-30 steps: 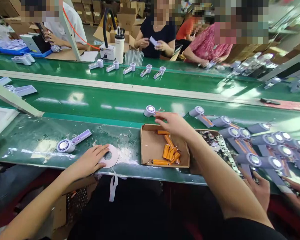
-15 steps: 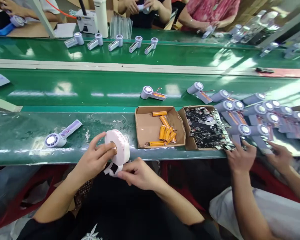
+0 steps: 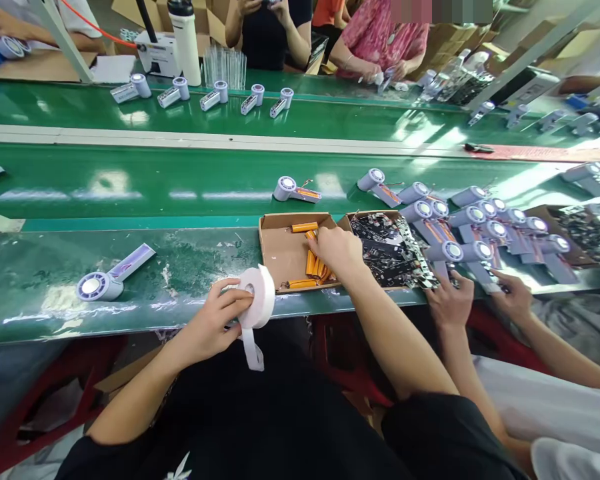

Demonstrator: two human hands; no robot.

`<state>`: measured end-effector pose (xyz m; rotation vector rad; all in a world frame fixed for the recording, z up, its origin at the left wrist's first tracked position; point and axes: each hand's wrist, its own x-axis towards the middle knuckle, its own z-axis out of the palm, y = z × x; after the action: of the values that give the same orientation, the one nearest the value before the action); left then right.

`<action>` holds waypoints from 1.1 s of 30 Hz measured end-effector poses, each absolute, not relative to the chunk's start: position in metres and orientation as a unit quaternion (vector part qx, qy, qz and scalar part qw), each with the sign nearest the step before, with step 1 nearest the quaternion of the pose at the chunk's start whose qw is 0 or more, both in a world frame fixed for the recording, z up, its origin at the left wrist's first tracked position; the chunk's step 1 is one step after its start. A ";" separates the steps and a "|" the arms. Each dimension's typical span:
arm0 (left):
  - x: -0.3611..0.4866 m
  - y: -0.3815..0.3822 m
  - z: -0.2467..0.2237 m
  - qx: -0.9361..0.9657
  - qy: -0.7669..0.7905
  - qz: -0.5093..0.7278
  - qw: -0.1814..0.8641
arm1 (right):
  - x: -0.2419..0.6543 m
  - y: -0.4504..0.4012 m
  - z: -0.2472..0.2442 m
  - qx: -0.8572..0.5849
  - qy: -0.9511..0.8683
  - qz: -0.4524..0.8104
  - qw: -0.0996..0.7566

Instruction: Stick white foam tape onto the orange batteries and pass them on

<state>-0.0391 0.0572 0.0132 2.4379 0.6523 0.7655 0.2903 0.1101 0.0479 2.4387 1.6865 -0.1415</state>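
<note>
My left hand [image 3: 213, 320] grips a roll of white tape [image 3: 265, 300], with fingers in its core. A loose strip of tape [image 3: 251, 350] hangs from the roll, its end folded over. Over a shallow cardboard box [image 3: 275, 257], my right hand [image 3: 339, 252] bends its fingers down onto the orange cylindrical batteries [image 3: 310, 263]. The fingers are closed at one battery, though the palm hides part of the grip. One more orange battery [image 3: 305, 227] lies apart near the box's back wall. Left of the tape, a lilac handheld fan [image 3: 100, 285] lies on the bench.
Beside the battery box, another box holds small circuit boards [image 3: 380, 250]. Many lilac fans [image 3: 473, 217] crowd the right. A co-worker's hands [image 3: 450, 300] work there. One fan [image 3: 286, 189] lies on the green belt [image 3: 190, 173]. Across it, people sit behind a row of fans [image 3: 210, 99].
My right hand has left the tape and moved right into the battery box. The left hand still holds the roll, now slightly further right, its strip hanging free. The view has shifted.
</note>
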 end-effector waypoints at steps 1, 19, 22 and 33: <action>-0.037 0.058 0.012 0.899 0.233 0.270 0.253 | 0.294 0.118 0.044 0.817 0.565 -0.057 0.100; -0.045 0.045 0.035 0.940 0.250 0.176 0.148 | 0.215 0.002 0.016 0.488 0.608 -0.167 -0.604; -0.043 0.045 0.034 0.943 0.247 0.176 0.134 | 0.210 -0.005 0.006 0.503 0.563 -0.198 -0.625; -0.048 0.054 0.049 0.963 0.221 0.154 0.014 | 0.224 -0.010 0.013 0.494 0.485 -0.553 -0.465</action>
<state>-0.0479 0.0538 0.0493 2.9982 0.6875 0.4785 0.2240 -0.0101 0.0130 2.2898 2.2495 -2.5640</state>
